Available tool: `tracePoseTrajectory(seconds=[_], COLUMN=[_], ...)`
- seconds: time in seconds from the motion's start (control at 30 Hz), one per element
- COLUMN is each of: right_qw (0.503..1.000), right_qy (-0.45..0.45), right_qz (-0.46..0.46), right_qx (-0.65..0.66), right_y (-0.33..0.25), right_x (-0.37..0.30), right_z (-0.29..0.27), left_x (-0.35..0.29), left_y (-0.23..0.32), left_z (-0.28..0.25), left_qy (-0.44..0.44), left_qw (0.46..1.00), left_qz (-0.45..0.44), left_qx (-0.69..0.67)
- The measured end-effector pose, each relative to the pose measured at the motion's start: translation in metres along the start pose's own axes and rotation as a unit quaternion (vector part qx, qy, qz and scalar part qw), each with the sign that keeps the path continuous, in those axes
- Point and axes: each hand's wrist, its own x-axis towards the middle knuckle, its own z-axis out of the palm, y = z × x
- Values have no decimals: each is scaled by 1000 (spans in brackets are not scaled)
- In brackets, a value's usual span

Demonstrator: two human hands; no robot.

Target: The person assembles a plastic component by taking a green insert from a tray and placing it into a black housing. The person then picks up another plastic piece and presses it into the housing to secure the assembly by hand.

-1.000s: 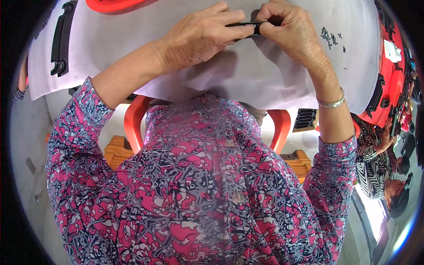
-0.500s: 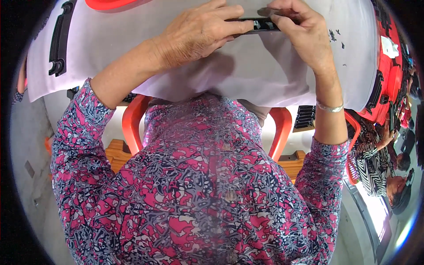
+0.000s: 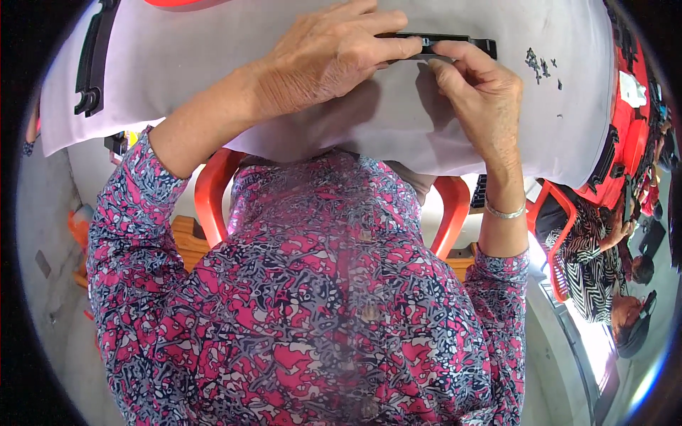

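Head view: left of the left hand, a long black plastic bar lies on the pale surface. That hand appears to grip the left part of a narrow black plastic strip. The strip looks light, stiff and rather slick; its long edges should offer the best hold. Its long axis runs crosswise, the free end pointing right, past the right hand, whose index fingertip touches mid-strip; whether index and thumb pinch anything, I cannot tell.

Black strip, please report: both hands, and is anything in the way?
Left hand holds strip. Right hand touches it, covering part. Black bits lie apart, to the right, not blocking.
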Motion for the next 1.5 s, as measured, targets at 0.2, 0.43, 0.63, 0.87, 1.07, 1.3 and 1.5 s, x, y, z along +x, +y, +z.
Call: tracePoseTrajectory(seconds=[0.2,0.43,0.63,0.87,1.07,1.3,1.5], right_qw=[997,994,989,978,996,997,995], right_qy=[-30,70,74,26,18,-20,-32], right_qz=[32,-43,-80,-114,-40,-23,-25], right_qx=[59,-68,-104,-172,-81,-68,-87], right_y=[-3,-12,-10,-16,-17,-16,-12], right_x=[5,-6,-8,1,1,3,0], right_z=[0,12,12,3,2,2,7], left_x=[2,-2,-9,-7,-7,-8,-8], left_y=[0,-25,-25,-22,-22,-2,-2], left_z=[-4,27,35,21,24,1,2], left_qy=[-39,139,148,107,124,-5,-23], left_qw=[998,977,978,983,977,999,999], left_qz=[-28,155,145,141,161,4,-2], left_qx=[-33,45,-12,55,56,-45,-24])
